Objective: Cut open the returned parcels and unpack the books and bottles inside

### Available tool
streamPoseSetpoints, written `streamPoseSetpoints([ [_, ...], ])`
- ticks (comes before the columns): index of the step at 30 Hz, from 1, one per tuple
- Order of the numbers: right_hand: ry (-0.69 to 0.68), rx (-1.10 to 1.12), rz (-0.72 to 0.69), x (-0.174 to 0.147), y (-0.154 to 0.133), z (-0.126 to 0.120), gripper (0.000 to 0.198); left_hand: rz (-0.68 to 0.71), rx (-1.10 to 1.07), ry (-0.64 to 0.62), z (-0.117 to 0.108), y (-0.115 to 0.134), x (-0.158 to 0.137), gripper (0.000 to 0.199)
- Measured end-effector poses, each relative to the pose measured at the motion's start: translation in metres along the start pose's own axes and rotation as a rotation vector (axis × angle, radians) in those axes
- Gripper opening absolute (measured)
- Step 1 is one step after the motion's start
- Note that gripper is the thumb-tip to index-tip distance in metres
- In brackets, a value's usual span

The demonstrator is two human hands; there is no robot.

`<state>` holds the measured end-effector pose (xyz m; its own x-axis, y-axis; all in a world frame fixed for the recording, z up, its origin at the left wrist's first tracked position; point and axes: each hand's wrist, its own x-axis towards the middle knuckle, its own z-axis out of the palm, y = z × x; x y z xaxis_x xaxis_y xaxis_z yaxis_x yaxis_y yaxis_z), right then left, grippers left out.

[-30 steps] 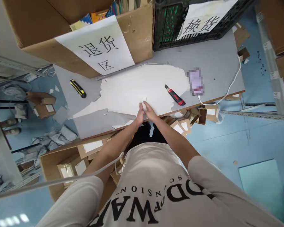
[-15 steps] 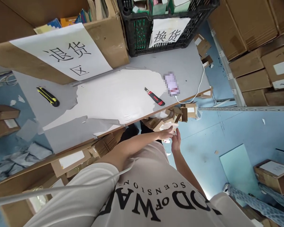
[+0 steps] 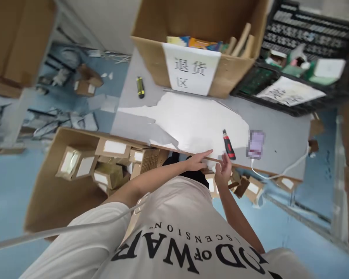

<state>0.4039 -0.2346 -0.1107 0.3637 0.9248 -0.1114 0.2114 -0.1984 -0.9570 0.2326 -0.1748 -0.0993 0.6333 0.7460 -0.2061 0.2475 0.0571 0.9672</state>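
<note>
My left hand (image 3: pixel 198 161) is at the table's front edge, its index finger stretched out and the fingers apart. My right hand (image 3: pixel 223 170) is raised beside it with fingers bent, its thumb against a small white paper-like piece (image 3: pixel 211 164) between the two hands. That piece is partly hidden and its kind cannot be made out. Just beyond my right fingertips lies a red and black utility knife (image 3: pixel 229 146) on the white sheet (image 3: pixel 192 116). A yellow and black utility knife (image 3: pixel 140 87) rests at the table's far left.
A cardboard box (image 3: pixel 151 62) with a paper sign and a black crate (image 3: pixel 247 91) stand at the back of the table (image 3: pixel 133 120). A phone (image 3: pixel 256 144) with a white cable lies to the right. Below left is a large box (image 3: pixel 43 193) holding smaller cartons.
My view has swung left, so the table appears farther right. Both hands have risen to the table's edge with the white piece, and my left fingers have spread out.
</note>
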Motion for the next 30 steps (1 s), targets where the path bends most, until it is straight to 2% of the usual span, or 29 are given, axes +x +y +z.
streamPoseSetpoints([
  [3, -0.193, -0.02, -0.179, 0.035, -0.025, 0.043, 0.061, 0.101, 0.002, 0.306, -0.05, 0.002, -0.048, 0.078],
  [6, -0.374, -0.037, -0.328, 0.057, -0.055, 0.09, 0.057, 0.116, 0.001, 0.664, -0.081, -0.006, -0.106, 0.077],
  [9, -0.487, -0.036, -0.431, 0.061, -0.082, 0.136, 0.054, 0.043, -0.02, 0.953, -0.091, -0.024, -0.164, 0.078],
  [13, -0.618, -0.033, -0.476, 0.038, -0.101, 0.19, 0.053, -0.096, -0.143, 1.245, -0.085, -0.051, -0.232, 0.083],
  [16, -0.736, -0.067, -0.505, 0.003, -0.103, 0.222, 0.052, -0.143, -0.199, 1.387, -0.075, -0.07, -0.277, 0.085],
  [23, -0.962, -0.157, -0.559, -0.082, -0.099, 0.283, 0.049, -0.235, -0.186, 1.568, -0.054, -0.111, -0.374, 0.081],
  [30, -1.152, -0.24, -0.597, -0.127, -0.102, 0.358, 0.049, -0.284, -0.29, 1.813, -0.058, -0.159, -0.459, 0.088],
])
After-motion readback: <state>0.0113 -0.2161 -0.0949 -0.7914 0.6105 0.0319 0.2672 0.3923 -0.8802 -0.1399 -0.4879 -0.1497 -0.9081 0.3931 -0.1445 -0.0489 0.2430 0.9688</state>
